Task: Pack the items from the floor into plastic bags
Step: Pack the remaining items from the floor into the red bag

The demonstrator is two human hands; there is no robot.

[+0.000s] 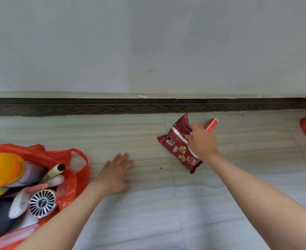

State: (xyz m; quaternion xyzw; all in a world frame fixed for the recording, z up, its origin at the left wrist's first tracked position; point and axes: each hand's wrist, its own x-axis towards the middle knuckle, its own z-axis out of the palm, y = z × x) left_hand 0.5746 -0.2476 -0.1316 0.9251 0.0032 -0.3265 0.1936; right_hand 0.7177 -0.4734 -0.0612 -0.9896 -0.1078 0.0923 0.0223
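At the far left, the red plastic bag (71,179) is sitting open on the floor (148,204), already holding several items. Just beside it, the left hand (116,170) is resting flat, fingers spread, grasping nothing. Well to the right, the right hand (201,139) is pinching the dark red snack packet (177,147), whose long axis is running diagonally from the wall toward the person. The packet will likely need carrying leftward.
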